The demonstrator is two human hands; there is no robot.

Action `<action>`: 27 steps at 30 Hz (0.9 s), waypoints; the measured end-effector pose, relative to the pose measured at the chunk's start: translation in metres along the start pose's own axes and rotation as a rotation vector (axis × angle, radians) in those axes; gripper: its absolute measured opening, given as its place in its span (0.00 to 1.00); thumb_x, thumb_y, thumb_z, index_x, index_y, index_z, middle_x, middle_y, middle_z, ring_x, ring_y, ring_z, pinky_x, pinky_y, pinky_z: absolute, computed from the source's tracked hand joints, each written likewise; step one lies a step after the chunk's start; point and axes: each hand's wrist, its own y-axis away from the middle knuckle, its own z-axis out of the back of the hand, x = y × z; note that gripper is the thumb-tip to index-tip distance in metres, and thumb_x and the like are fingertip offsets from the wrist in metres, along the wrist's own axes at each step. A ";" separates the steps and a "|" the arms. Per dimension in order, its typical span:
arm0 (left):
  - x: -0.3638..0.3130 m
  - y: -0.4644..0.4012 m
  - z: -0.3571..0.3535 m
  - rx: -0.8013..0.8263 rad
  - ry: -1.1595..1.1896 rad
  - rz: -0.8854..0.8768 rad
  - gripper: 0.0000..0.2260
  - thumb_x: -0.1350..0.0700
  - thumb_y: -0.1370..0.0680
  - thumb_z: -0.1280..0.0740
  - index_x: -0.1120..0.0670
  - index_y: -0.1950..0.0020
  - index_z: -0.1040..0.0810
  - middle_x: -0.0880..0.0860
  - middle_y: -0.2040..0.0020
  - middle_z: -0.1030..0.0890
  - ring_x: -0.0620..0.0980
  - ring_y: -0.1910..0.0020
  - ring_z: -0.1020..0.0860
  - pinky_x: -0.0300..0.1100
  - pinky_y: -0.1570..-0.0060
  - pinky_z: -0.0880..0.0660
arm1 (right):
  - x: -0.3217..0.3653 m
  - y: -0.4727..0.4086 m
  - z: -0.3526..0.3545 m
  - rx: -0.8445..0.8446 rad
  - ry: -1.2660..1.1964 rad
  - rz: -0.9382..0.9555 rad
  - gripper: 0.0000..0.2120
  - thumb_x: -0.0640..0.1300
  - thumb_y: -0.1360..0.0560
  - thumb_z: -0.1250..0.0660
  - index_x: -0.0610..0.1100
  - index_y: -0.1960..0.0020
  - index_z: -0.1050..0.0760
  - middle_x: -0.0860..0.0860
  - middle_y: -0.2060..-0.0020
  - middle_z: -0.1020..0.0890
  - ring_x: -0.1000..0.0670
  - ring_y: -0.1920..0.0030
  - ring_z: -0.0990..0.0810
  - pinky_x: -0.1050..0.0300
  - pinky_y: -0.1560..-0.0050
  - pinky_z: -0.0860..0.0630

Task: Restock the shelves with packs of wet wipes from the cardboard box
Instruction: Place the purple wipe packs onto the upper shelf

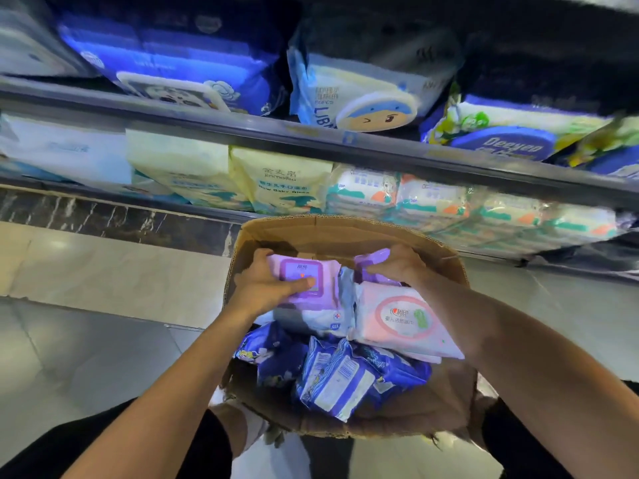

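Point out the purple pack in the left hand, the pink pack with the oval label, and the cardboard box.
purple pack (300, 275): head view, on its purple flip lid.
pink pack (403, 318): head view, on the oval label on its face.
cardboard box (342, 229): head view, on the inside of its far wall.

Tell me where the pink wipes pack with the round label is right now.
In the head view, the pink pack lies inside the cardboard box, right of centre, just below the right hand and above the blue packs.
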 end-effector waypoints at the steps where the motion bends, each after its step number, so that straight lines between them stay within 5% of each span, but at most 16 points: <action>1: -0.006 0.002 0.000 0.004 -0.002 -0.010 0.55 0.33 0.51 0.22 0.49 0.28 0.37 0.50 0.39 0.23 0.55 0.36 0.25 0.54 0.36 0.26 | -0.005 0.011 0.009 -0.022 -0.015 0.045 0.16 0.60 0.33 0.22 0.49 0.55 0.19 0.49 0.57 0.18 0.47 0.54 0.20 0.59 0.56 0.30; 5: -0.021 0.012 0.000 0.060 0.145 -0.034 0.58 0.51 0.42 0.14 0.56 0.22 0.47 0.52 0.39 0.26 0.54 0.39 0.24 0.50 0.36 0.26 | -0.017 0.057 0.040 -0.098 -0.109 0.161 0.19 0.55 0.35 0.20 0.46 0.51 0.18 0.52 0.59 0.17 0.50 0.56 0.19 0.55 0.55 0.23; 9: -0.032 0.035 -0.002 0.033 0.201 -0.094 0.48 0.60 0.38 0.16 0.58 0.26 0.42 0.53 0.44 0.23 0.52 0.45 0.23 0.46 0.43 0.25 | -0.021 0.112 0.068 -0.175 -0.324 0.301 0.14 0.47 0.35 0.19 0.54 0.51 0.18 0.52 0.54 0.14 0.54 0.55 0.18 0.54 0.49 0.21; 13: -0.046 0.068 -0.002 -0.008 0.293 -0.160 0.29 0.59 0.42 0.14 0.60 0.46 0.23 0.58 0.49 0.15 0.56 0.50 0.16 0.49 0.49 0.19 | -0.036 0.169 0.093 -0.290 -0.527 0.356 0.14 0.44 0.33 0.19 0.47 0.50 0.17 0.51 0.56 0.13 0.55 0.58 0.17 0.60 0.56 0.21; 16: -0.071 0.096 0.003 -0.010 0.383 -0.264 0.32 0.56 0.41 0.15 0.61 0.42 0.22 0.57 0.50 0.14 0.53 0.51 0.15 0.44 0.54 0.18 | -0.049 0.216 0.117 -0.364 -0.620 0.413 0.21 0.50 0.36 0.19 0.44 0.46 0.17 0.50 0.54 0.13 0.55 0.56 0.15 0.58 0.55 0.20; 21: -0.125 0.158 0.008 -0.050 0.476 -0.503 0.31 0.58 0.37 0.17 0.58 0.39 0.27 0.56 0.48 0.16 0.52 0.50 0.16 0.39 0.56 0.20 | -0.077 0.301 0.165 -0.508 -0.738 0.567 0.13 0.36 0.30 0.22 0.43 0.46 0.18 0.49 0.54 0.13 0.58 0.58 0.17 0.61 0.54 0.19; 27: -0.208 0.247 0.012 -0.082 0.465 -0.847 0.26 0.68 0.34 0.21 0.54 0.42 0.27 0.50 0.52 0.19 0.34 0.62 0.19 0.27 0.62 0.24 | -0.107 0.376 0.227 -0.695 -0.867 0.701 0.15 0.34 0.30 0.23 0.43 0.45 0.20 0.52 0.56 0.14 0.59 0.59 0.17 0.64 0.57 0.21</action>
